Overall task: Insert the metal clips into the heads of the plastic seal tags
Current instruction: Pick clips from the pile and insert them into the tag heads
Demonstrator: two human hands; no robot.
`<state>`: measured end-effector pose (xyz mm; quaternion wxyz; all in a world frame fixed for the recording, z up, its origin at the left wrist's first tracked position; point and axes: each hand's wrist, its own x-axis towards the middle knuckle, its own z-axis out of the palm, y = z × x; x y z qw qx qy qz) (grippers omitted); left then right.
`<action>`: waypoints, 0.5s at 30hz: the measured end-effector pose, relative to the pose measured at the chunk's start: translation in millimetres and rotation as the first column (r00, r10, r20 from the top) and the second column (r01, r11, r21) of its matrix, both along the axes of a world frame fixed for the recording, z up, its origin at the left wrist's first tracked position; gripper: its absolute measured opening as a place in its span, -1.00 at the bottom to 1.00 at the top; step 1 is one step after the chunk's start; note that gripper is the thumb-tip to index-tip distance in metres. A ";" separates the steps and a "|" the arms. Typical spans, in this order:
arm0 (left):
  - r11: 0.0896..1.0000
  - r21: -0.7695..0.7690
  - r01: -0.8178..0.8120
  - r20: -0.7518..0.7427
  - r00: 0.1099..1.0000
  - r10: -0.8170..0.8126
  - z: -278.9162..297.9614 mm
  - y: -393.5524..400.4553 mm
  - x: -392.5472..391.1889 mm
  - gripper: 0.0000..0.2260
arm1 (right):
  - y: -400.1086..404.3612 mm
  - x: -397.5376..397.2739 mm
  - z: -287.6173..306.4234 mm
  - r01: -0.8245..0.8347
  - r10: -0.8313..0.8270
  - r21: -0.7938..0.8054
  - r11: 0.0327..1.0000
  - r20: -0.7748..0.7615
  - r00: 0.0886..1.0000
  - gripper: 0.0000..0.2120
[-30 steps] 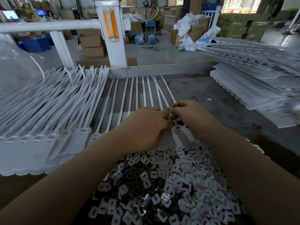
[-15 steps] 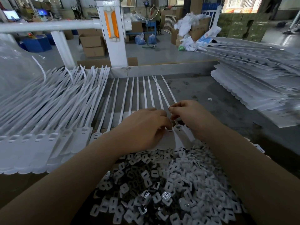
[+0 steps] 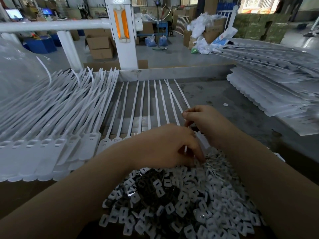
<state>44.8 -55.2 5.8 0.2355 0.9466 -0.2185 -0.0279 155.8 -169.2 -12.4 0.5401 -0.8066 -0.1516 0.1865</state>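
**packline_newbie:** what are the 2 hands doing here? Mine keep fumbling this step.

**sealtag_vet:** The left hand (image 3: 165, 145) is dipping its curled fingertips into the far edge of the heap of small square white-and-metal clips (image 3: 181, 200), looks like it's picking 1, though I can't tell if it's actually got anything pinched yet. The right hand (image 3: 205, 123) is pinching the thin strap of a long white plastic seal tag (image 3: 179, 99) just past the left, keeping it steady. That tag's head is hiding under the hands, right at the edge of the clip heap.

**packline_newbie:** and the rest?

**sealtag_vet:** More tags are lying in a row to the left, heads (image 3: 105, 143) facing the worker, then a big overlapping batch of tags (image 3: 51, 114) beyond that. Flat white stacks (image 3: 276, 94) are sitting off to the right on the grey bench (image 3: 224, 94).

Tip, I'd say: be grabbing only 1 clip, turning it slot-side up, and keeping the strap pinned so the head isn't sliding while you're pressing it in square.
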 end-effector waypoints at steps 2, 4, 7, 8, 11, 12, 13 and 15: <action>1.000 0.021 0.016 0.023 1.000 -0.016 -1.7 -1.2 0.8 -0.82 | -0.4 -0.7 0.9 -0.001 0.001 -0.014 1.000 0.010 1.000 -0.84; 1.000 0.005 0.018 0.034 0.999 -0.018 -3.5 -1.4 1.6 -0.85 | -1.6 -1.2 1.2 -0.002 0.003 -0.021 1.000 0.014 1.000 -0.85; 0.992 -0.118 -0.040 0.001 0.999 0.041 -6.3 -1.2 2.5 -0.90 | -2.5 -1.2 0.6 -0.003 0.003 -0.007 1.000 0.004 1.000 -0.83; 0.980 -0.174 -0.100 -0.021 0.995 0.098 -6.9 -0.1 3.5 -0.91 | -2.5 -1.1 0.7 -0.001 0.001 -0.005 1.000 -0.002 1.000 -0.83; 0.875 -0.366 -0.318 -0.112 0.948 0.298 -7.4 7.6 9.4 -0.93 | -3.2 -0.3 1.9 0.015 -0.015 -0.011 1.000 -0.008 1.000 -0.85; 0.829 -0.416 -0.373 -0.133 0.927 0.351 -7.9 10.4 11.6 -0.93 | -3.3 0.2 2.4 0.020 -0.020 -0.013 1.000 -0.007 1.000 -0.85; 0.792 -0.444 -0.419 -0.147 0.906 0.396 -8.4 12.4 13.5 -0.94 | -3.3 0.6 2.9 0.027 -0.027 -0.018 0.999 -0.003 1.000 -0.86; 0.753 -0.447 -0.482 -0.163 0.872 0.462 -10.1 14.1 17.4 -0.93 | -3.2 1.2 4.1 0.050 -0.050 -0.027 0.998 0.004 0.999 -0.88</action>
